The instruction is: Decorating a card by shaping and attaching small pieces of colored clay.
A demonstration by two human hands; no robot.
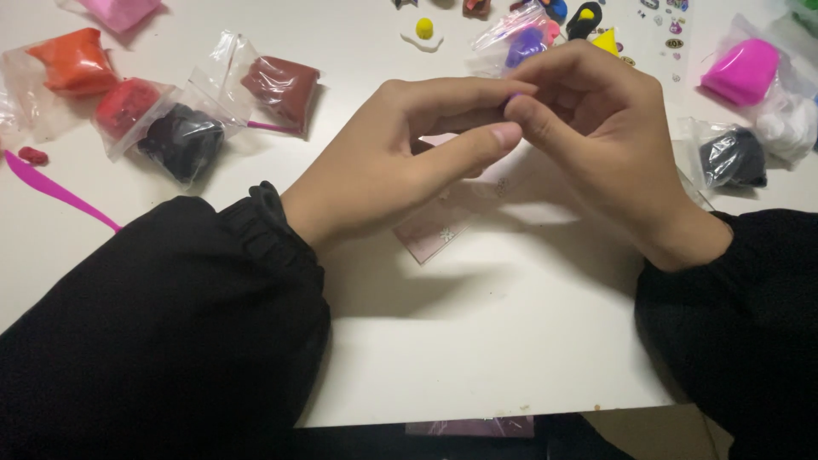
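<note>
My left hand (pixel 409 158) and my right hand (pixel 596 136) meet above the white table (pixel 477 341), fingertips pressed together. Between them shows a tiny bit of purple clay (pixel 509 100), pinched by both hands; most of it is hidden by the fingers. Both arms wear black sleeves. Under the hands lies a clear plastic bag (pixel 434 230) with a pinkish tint.
Bags of clay lie around: orange (pixel 75 60), red (pixel 126 104), black (pixel 181 140), brown (pixel 281 87) on the left; magenta (pixel 741 72), white (pixel 788 123), black (pixel 733 158) on the right. A pink modelling tool (pixel 51 187) lies far left. Small clay figures (pixel 423 30) sit at the back.
</note>
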